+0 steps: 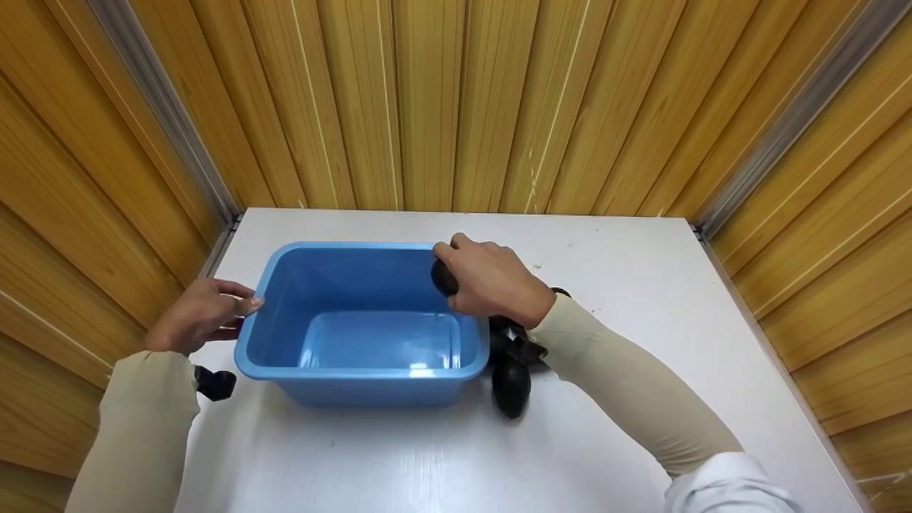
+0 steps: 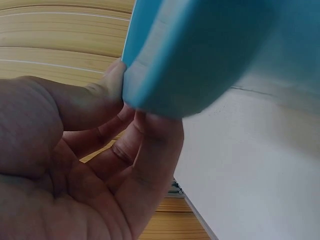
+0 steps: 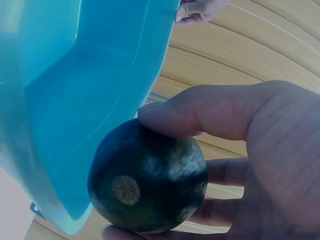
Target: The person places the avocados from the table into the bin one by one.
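A blue plastic basin (image 1: 385, 335) stands on the white table, its inside bare. At its left rim, my left hand (image 1: 206, 313) pinches the edge between thumb and fingers; the left wrist view shows the thumb on one side of the rim (image 2: 150, 65) and fingertips underneath. My right hand (image 1: 495, 278) grips a dark, glossy eggplant (image 3: 150, 180) above the basin's right rim. Its rounded end with a brown spot faces the right wrist camera. Beside the basin on the right lie more dark eggplants (image 1: 511, 388), partly hidden by the right hand and forearm.
Yellow wood-look panels (image 1: 427, 107) wall in the white table (image 1: 627, 285) at the back and both sides. Metal corner posts (image 1: 164, 100) rise at the back corners. A small black device (image 1: 215, 383) sits at the left wrist.
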`<state>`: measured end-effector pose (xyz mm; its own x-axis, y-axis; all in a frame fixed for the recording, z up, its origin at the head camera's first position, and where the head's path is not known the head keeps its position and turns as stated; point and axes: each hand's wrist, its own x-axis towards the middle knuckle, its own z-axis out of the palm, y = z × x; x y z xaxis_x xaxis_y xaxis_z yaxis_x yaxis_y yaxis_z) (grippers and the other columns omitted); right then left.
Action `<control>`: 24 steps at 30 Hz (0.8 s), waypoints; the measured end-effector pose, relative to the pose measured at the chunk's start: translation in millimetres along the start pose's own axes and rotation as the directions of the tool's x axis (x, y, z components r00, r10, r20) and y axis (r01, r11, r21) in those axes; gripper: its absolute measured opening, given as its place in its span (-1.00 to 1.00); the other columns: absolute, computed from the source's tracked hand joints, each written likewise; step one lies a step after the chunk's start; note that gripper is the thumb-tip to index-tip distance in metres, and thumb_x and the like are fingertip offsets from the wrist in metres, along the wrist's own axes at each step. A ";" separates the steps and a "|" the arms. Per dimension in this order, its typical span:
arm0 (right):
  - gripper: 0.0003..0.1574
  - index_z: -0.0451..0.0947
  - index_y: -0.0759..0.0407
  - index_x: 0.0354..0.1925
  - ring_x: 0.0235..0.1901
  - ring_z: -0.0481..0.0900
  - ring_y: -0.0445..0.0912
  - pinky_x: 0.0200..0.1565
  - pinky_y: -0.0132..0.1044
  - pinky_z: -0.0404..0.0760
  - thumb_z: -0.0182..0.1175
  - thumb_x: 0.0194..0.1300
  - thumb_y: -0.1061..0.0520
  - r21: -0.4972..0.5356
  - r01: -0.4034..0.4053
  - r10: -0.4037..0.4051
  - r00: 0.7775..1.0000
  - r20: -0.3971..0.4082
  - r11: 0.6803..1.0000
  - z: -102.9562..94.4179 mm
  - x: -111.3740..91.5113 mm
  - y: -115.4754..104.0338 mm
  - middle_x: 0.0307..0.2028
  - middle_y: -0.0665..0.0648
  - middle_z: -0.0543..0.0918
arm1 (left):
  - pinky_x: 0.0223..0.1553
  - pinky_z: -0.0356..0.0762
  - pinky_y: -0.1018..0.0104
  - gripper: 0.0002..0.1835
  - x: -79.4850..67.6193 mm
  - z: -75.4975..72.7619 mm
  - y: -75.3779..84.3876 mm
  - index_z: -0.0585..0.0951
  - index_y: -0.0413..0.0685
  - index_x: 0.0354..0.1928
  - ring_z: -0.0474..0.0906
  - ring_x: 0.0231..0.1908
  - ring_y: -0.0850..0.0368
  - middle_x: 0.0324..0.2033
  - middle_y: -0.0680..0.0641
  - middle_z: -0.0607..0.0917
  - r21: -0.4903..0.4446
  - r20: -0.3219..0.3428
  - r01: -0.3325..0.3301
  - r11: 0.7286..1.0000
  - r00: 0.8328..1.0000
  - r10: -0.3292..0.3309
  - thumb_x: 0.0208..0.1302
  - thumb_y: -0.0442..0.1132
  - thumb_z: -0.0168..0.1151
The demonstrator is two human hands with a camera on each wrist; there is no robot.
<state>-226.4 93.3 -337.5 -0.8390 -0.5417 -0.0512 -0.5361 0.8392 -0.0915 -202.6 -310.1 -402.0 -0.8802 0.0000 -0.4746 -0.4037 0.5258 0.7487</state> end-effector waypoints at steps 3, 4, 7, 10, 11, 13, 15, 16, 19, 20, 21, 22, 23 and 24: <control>-0.30 0.47 0.03 0.31 -0.20 0.68 0.10 -0.17 0.03 0.74 0.39 0.23 -0.01 0.007 0.001 -0.001 1.000 0.009 1.000 -0.2 2.6 -3.0 0.06 0.17 0.60 | 0.26 0.59 -0.20 -0.22 0.0 -0.8 0.1 0.28 -0.33 0.50 0.56 0.29 -0.45 0.41 -0.50 0.42 -0.001 0.000 0.001 1.000 1.000 -0.001 0.49 0.05 0.24; -0.29 0.47 0.02 0.32 -0.19 0.68 0.10 -0.16 0.03 0.74 0.40 0.24 -0.01 0.008 0.002 -0.002 1.000 0.009 1.000 -0.1 3.6 -4.0 0.07 0.17 0.60 | 0.26 0.59 -0.20 -0.22 0.3 -0.7 0.0 0.28 -0.33 0.50 0.56 0.29 -0.45 0.41 -0.50 0.42 -0.002 0.000 0.002 1.000 1.000 -0.002 0.49 0.05 0.25; -0.32 0.48 0.02 0.29 -0.21 0.68 0.11 -0.20 0.03 0.74 0.38 0.22 0.01 0.002 0.018 -0.018 1.000 -0.002 1.000 1.0 6.5 -6.8 0.05 0.16 0.60 | 0.26 0.59 -0.21 -0.23 -0.1 -0.4 0.0 0.27 -0.36 0.51 0.54 0.29 -0.47 0.41 -0.51 0.41 -0.001 0.005 -0.001 1.000 1.000 0.001 0.51 0.03 0.23; -0.32 0.48 0.02 0.28 -0.22 0.68 0.11 -0.22 0.03 0.73 0.37 0.20 0.03 0.000 0.043 -0.043 0.999 -0.012 0.999 1.9 9.7 -9.8 0.03 0.16 0.60 | 0.26 0.58 -0.22 -0.24 -0.5 0.1 -0.5 0.27 -0.37 0.51 0.54 0.30 -0.48 0.40 -0.52 0.42 0.007 0.008 -0.005 1.000 1.000 0.004 0.52 0.01 0.21; -0.33 0.48 0.02 0.27 -0.23 0.68 0.11 -0.22 0.03 0.73 0.36 0.19 0.04 0.000 0.051 -0.051 0.999 -0.011 0.999 2.1 10.9 -10.6 0.03 0.16 0.60 | 0.26 0.58 -0.22 -0.25 -1.1 0.2 -0.4 0.27 -0.37 0.51 0.54 0.30 -0.48 0.40 -0.52 0.42 0.010 0.009 -0.006 1.000 1.000 0.006 0.53 0.01 0.21; -0.32 0.47 0.00 0.29 -0.21 0.67 0.09 -0.20 0.02 0.73 0.37 0.21 0.03 0.004 0.057 -0.057 0.998 0.000 0.998 2.1 13.4 -12.1 0.04 0.15 0.60 | 0.25 0.59 -0.22 -0.24 -1.1 1.2 -0.5 0.28 -0.36 0.51 0.55 0.29 -0.47 0.40 -0.51 0.43 0.009 0.005 -0.006 1.000 1.000 0.006 0.52 0.02 0.22; -0.31 0.47 0.00 0.30 -0.19 0.67 0.09 -0.18 0.02 0.74 0.38 0.21 0.03 0.007 0.056 -0.056 0.998 0.012 0.998 2.4 16.1 -12.8 0.06 0.15 0.59 | 0.26 0.59 -0.21 -0.23 -0.6 2.5 -0.7 0.28 -0.35 0.51 0.56 0.28 -0.46 0.40 -0.50 0.43 0.004 0.001 -0.006 1.000 1.000 0.006 0.51 0.03 0.23; -0.31 0.46 0.00 0.31 -0.18 0.67 0.09 -0.17 0.02 0.74 0.38 0.22 0.03 0.004 0.053 -0.053 0.998 0.017 0.999 2.6 17.4 -13.0 0.06 0.14 0.59 | 0.26 0.60 -0.21 -0.23 -0.2 3.2 -0.9 0.27 -0.35 0.51 0.57 0.28 -0.45 0.40 -0.50 0.43 0.002 -0.001 -0.005 1.000 1.000 0.005 0.50 0.03 0.24; -0.31 0.46 -0.01 0.31 -0.17 0.67 0.08 -0.15 0.02 0.74 0.39 0.23 0.02 -0.003 0.049 -0.049 0.998 0.025 0.999 3.5 21.3 -13.5 0.07 0.14 0.58 | 0.25 0.60 -0.20 -0.22 0.5 4.7 -0.9 0.27 -0.35 0.51 0.57 0.27 -0.45 0.40 -0.50 0.43 -0.003 -0.002 -0.006 1.000 1.000 0.006 0.50 0.04 0.25; -0.31 0.46 0.00 0.31 -0.17 0.67 0.09 -0.14 0.02 0.74 0.39 0.23 0.03 -0.003 0.051 -0.051 0.998 0.025 0.999 3.6 22.6 -14.0 0.07 0.14 0.58 | 0.25 0.60 -0.21 -0.21 0.5 4.5 -1.1 0.27 -0.36 0.51 0.57 0.27 -0.46 0.40 -0.50 0.42 -0.003 -0.001 -0.007 1.000 1.000 0.007 0.49 0.04 0.25; -0.31 0.46 0.00 0.31 -0.17 0.67 0.09 -0.14 0.03 0.74 0.39 0.23 0.03 0.000 0.055 -0.055 0.998 0.024 0.998 3.6 24.0 -14.7 0.07 0.15 0.58 | 0.25 0.60 -0.21 -0.21 0.1 4.2 -0.7 0.27 -0.35 0.51 0.57 0.27 -0.46 0.40 -0.50 0.43 -0.003 -0.002 -0.007 1.000 1.000 0.007 0.49 0.04 0.25; -0.31 0.46 0.00 0.31 -0.17 0.67 0.09 -0.13 0.03 0.74 0.40 0.24 0.02 0.004 0.059 -0.060 0.998 0.022 0.998 3.5 25.3 -15.4 0.07 0.15 0.58 | 0.25 0.60 -0.21 -0.21 -0.1 3.5 -0.7 0.27 -0.35 0.51 0.57 0.27 -0.46 0.40 -0.50 0.42 -0.001 -0.003 -0.008 1.000 1.000 0.008 0.49 0.04 0.25; -0.30 0.46 0.00 0.31 -0.16 0.67 0.09 -0.13 0.03 0.74 0.40 0.24 0.03 0.008 0.064 -0.064 0.998 0.020 0.998 3.5 26.6 -16.1 0.07 0.15 0.58 | 0.25 0.60 -0.21 -0.21 -0.8 2.8 -0.3 0.27 -0.35 0.51 0.57 0.27 -0.46 0.40 -0.50 0.42 0.000 -0.004 -0.008 1.000 1.000 0.008 0.49 0.04 0.25; -0.30 0.46 0.00 0.32 -0.16 0.67 0.09 -0.12 0.03 0.74 0.40 0.24 0.03 0.012 0.069 -0.069 0.997 0.018 0.998 3.4 27.8 -17.1 0.07 0.15 0.58 | 0.25 0.60 -0.20 -0.21 -0.9 2.1 -0.1 0.26 -0.35 0.51 0.57 0.28 -0.46 0.41 -0.50 0.42 0.001 -0.005 -0.008 1.000 1.000 0.008 0.49 0.05 0.25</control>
<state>-240.2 63.7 -340.8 -0.7984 -0.5989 -0.0624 -0.5913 0.7994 -0.1066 -201.2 -308.4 -402.6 -0.8847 0.0006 -0.4662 -0.3960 0.5268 0.7522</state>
